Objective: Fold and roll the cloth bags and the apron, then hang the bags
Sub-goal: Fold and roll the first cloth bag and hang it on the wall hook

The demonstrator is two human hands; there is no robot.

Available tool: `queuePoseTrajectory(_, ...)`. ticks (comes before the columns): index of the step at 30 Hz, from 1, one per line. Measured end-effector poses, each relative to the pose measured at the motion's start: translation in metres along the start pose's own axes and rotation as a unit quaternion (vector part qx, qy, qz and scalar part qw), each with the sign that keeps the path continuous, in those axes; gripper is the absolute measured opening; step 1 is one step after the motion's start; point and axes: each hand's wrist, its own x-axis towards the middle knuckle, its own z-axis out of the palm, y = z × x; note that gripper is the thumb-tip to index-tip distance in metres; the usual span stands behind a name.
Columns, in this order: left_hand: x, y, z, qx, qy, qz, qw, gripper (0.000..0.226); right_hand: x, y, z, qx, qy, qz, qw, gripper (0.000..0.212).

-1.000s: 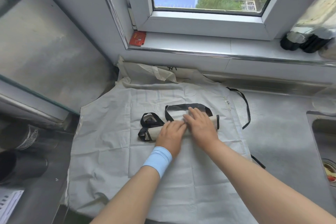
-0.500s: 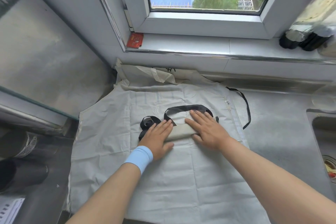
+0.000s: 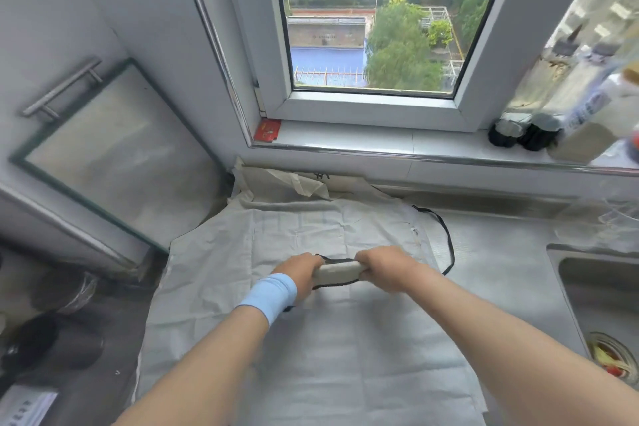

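A cream cloth bag [image 3: 337, 271] is rolled into a tight cylinder and held a little above the counter. My left hand [image 3: 299, 271] grips its left end and my right hand [image 3: 382, 268] grips its right end. Thin black handle straps [image 3: 332, 284] hang around the roll. Beneath it a pale grey apron [image 3: 311, 339] lies spread flat on the counter, its black tie [image 3: 446, 239] looping off to the right. Another cream cloth bag [image 3: 294, 181] lies crumpled at the back against the wall.
A steel sink [image 3: 601, 290] with food scraps in its drain sits at the right. Dark bottles [image 3: 525, 131] stand on the window sill. A glass-fronted cabinet door [image 3: 114, 152] leans in at the left, with dark jars [image 3: 52, 346] below it.
Both hands went from pressing flat on the roll to gripping its ends and lifting it off the apron. The camera tilted up toward the window.
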Motion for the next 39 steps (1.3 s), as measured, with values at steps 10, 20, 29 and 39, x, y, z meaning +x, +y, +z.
queuePoseTrajectory(10,-0.064,0.044,-0.061,-0.271,0.011,-0.037,0.962,0.015,-0.047,-0.017,-0.096,-0.128,0.177,-0.048,0.975,0.039)
queuePoseTrajectory(20,-0.129,0.047,-0.071,-0.631,-0.054,0.004,0.774,0.02,-0.079,-0.07,-0.054,-0.213,0.403,-0.128,0.881,0.067)
queuePoseTrajectory(29,-0.147,0.041,-0.076,-0.616,-0.06,0.05,0.784,0.025,-0.087,-0.092,-0.089,-0.132,0.468,-0.158,0.86,0.03)
queuePoseTrajectory(39,-0.156,-0.004,-0.099,-0.521,0.169,0.006,0.837,0.081,-0.068,-0.152,-0.139,0.136,0.283,0.005,0.949,0.026)
